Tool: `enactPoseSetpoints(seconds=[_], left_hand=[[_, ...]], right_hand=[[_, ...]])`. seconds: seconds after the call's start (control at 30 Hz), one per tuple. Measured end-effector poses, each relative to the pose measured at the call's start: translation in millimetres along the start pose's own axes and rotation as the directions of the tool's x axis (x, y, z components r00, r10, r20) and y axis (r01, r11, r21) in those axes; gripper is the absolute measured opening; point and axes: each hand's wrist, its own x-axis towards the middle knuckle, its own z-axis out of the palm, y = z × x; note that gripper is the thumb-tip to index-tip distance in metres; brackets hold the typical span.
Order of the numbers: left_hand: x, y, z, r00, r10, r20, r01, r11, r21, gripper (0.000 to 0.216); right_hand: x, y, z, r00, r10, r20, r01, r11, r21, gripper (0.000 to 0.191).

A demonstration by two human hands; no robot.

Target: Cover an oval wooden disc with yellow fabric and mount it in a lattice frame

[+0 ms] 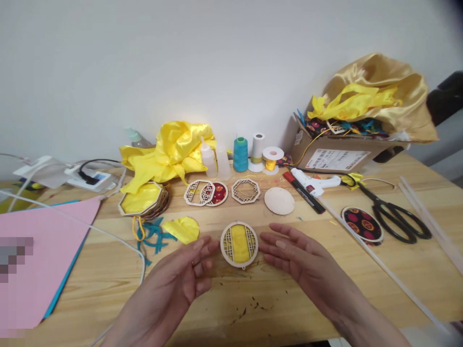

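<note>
A round wooden lattice frame backed with yellow fabric (239, 243) lies flat on the wooden table (307, 299) between my hands. My left hand (181, 274) rests just left of it, palm turned inward, fingers loosely stretched, fingertips nearly touching its rim. My right hand (292, 253) lies just right of it, fingers extended and apart, holding nothing. A round scrap of yellow fabric (183, 229) lies beside my left fingertips.
Behind stand more wooden frames (205, 193), an octagonal frame (245, 191), a plain wooden disc (279, 200), a stack of octagons (142, 200), thread spools (240, 154), a glue gun (314, 183), a marker (304, 193), scissors (394, 217), a cardboard box (336, 154) and pink paper (39, 260).
</note>
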Motion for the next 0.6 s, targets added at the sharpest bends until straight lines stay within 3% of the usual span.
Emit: enactPoseSetpoints(seconds=[0.27,0.6], left_hand=[[12.1,-6.4,11.8,0.988,0.066,0.141,-0.087,0.985,0.148,0.032],[16.7,-11.0,17.7,0.965,0.244,0.098,-0.262,0.862,0.435,0.030]], right_hand=[[-1.9,0.2,-0.2,1.000,-0.006,0.004,0.006,1.000,-0.003,0.049],[-3.4,0.5,-2.4,0.999,-0.017,0.028,0.018,0.999,-0.030,0.046]])
